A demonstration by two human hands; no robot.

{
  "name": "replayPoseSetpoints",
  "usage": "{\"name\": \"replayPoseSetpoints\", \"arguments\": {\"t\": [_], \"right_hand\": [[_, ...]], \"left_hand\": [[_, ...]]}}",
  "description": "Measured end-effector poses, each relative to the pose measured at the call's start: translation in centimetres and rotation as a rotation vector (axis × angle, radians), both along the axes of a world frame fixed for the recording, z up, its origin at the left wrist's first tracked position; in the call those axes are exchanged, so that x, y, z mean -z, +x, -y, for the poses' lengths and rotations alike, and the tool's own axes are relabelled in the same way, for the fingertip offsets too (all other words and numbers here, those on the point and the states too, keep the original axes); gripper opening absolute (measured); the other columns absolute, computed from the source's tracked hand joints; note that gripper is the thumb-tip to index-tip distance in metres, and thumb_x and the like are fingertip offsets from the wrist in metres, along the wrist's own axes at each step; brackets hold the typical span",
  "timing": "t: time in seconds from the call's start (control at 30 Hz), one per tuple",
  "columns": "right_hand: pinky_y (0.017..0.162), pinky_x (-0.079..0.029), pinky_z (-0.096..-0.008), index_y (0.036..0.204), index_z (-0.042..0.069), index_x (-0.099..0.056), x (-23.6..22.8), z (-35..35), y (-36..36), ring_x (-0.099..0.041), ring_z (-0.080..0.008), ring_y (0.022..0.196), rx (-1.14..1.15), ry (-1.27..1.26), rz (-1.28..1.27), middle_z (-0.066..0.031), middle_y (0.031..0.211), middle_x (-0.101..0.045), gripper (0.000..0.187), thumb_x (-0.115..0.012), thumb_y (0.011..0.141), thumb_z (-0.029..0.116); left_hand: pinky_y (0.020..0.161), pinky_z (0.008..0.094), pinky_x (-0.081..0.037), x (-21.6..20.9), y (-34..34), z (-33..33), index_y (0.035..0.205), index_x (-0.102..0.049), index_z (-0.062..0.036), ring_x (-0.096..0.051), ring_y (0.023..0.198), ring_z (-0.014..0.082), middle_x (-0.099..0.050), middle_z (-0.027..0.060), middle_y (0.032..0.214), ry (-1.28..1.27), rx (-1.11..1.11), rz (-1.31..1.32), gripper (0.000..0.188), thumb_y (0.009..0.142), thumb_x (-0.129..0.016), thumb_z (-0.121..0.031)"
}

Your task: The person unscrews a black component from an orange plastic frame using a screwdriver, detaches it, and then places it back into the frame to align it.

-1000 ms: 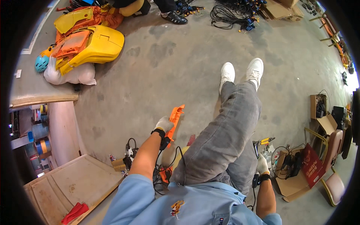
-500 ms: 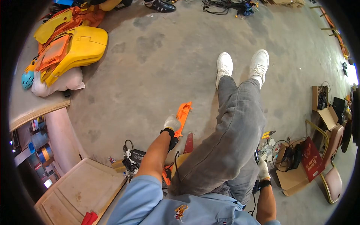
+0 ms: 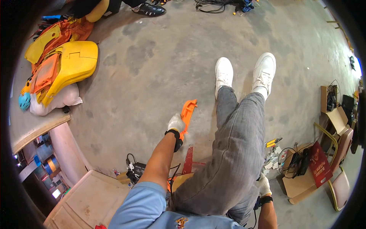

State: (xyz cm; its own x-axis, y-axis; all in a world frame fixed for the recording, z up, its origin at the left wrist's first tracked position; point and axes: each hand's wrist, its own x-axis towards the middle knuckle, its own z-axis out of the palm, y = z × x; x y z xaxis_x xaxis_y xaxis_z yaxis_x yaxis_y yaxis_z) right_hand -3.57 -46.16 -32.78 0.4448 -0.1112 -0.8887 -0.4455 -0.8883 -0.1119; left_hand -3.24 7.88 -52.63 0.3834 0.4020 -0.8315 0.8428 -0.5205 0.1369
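My left hand [image 3: 176, 123], in a white work glove, is closed around a long orange plastic part [image 3: 189, 110], holding it out to the left of my legs. The far end of that part points away from me, over the concrete floor. Low beside my right thigh is my right hand [image 3: 264, 184], also gloved in white. The leg hides its fingers, so what they hold, if anything, does not show. Both wrists carry black straps.
Yellow and orange plastic shells [image 3: 78, 59] lie piled at the far left. Pliers with yellow handles [image 3: 273, 142] and white scraps [image 3: 271, 159] lie right of my legs, near an open cardboard box [image 3: 303, 187] with cables. A worn pale panel [image 3: 89, 198] stands at the near left.
The whole view has shifted slightly. My left hand still grips the orange part, its pose nearly unchanged. My right hand sits lower beside the thigh, with its fingers more hidden.
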Motion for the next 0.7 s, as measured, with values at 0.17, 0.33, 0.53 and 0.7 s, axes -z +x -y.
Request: {"name": "replayPoseSetpoints", "arguments": {"t": [0.17,0.33,0.53,0.7], "right_hand": [[0.078,-0.058,-0.0362,0.114,-0.001,-0.072,0.6,1.1,-0.8,-0.071,-0.0199,0.079,0.062,0.095,0.064,-0.0088,0.087,-0.075,0.057,-0.093,0.074,0.034],[0.08,-0.059,-0.038,0.113,-0.001,-0.072,0.4,-1.0,-0.2,-0.073,-0.0229,0.082,0.01,0.016,0.014,-0.0123,0.092,-0.077,0.058,-0.093,0.073,0.035],[0.086,-0.059,-0.0427,0.114,-0.004,-0.071,-0.3,0.2,0.8,-0.076,-0.0298,0.092,0.046,0.034,0.154,-0.0201,0.098,-0.078,0.064,-0.091,0.073,0.041],[0.086,-0.061,-0.0366,0.127,-0.004,-0.071,-2.9,1.0,3.8,-0.075,-0.0177,0.09,0.394,0.394,0.274,-0.0096,0.105,-0.08,0.054,-0.086,0.083,0.023]], "left_hand": [[0.111,0.0495,-0.055,-0.1,3.9,0.1,0.134,-0.066,-0.0038,-0.067,0.133,0.0399,-0.071,0.0247,0.14,0.021,-0.06,-0.132,0.04,0.097,-0.071,-0.016],[0.113,0.05,-0.054,0.4,2.2,-2.0,0.139,-0.063,-0.0011,-0.064,0.136,0.0432,-0.066,0.0297,0.144,0.035,-0.08,-0.076,0.045,0.098,-0.067,-0.017],[0.117,0.0505,-0.048,-4.6,2.1,-0.1,0.149,-0.055,0.0051,-0.061,0.137,0.0476,-0.064,0.0355,0.143,-0.052,-0.13,0.207,0.065,0.094,-0.063,-0.029],[0.112,0.0435,-0.052,-12.9,3.5,-0.9,0.156,-0.052,0.0041,-0.065,0.138,0.0352,-0.066,0.0249,0.147,-0.025,-0.143,0.359,0.077,0.094,-0.072,-0.039]]}}
